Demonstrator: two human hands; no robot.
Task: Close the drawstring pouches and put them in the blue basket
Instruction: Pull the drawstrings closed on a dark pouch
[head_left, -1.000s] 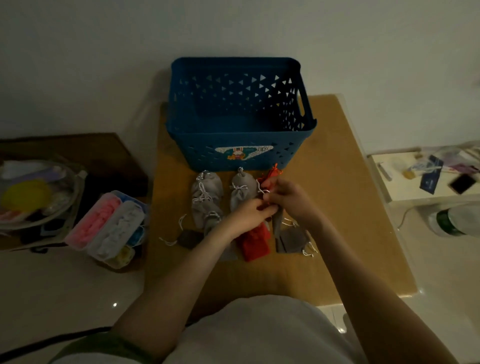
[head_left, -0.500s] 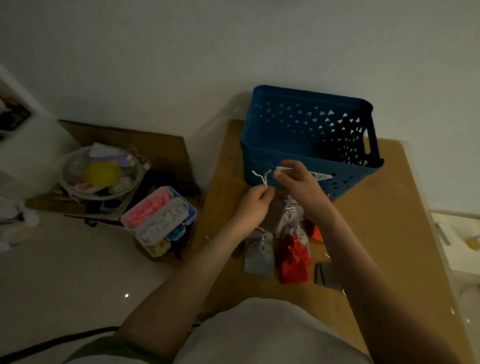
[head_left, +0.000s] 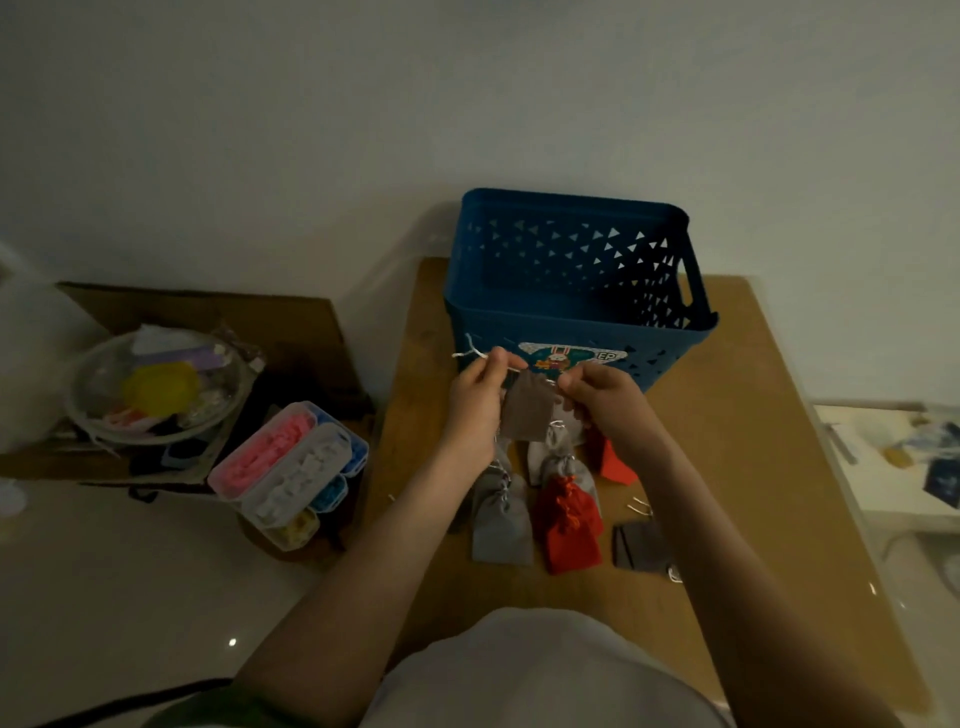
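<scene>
Since the earlier frame our hands stand wider apart, and the pouch (head_left: 527, 410) now hangs in view between them. Nearest to us on the table (head_left: 753, 441) lie the others: a grey pouch (head_left: 501, 527), a red pouch (head_left: 569, 535) with a gathered neck, and a flat dark pouch (head_left: 639, 545) at the right, which seems not yet closed. They lie in a loose group just before the basket (head_left: 597, 325), we think so that each one is quick to reach. Above them our left hand (head_left: 475, 400) pinches the white cord (head_left: 470, 354), and our right hand (head_left: 605, 397) pinches the pouch at the other side of its neck; we judge that we pull outward to draw the mouth shut. The pouch is soft brown-grey cloth, flat, with its top narrowing to a point. Behind it stands the basket, of hard blue plastic with triangle holes and a sticker (head_left: 566, 358) on its front wall.
</scene>
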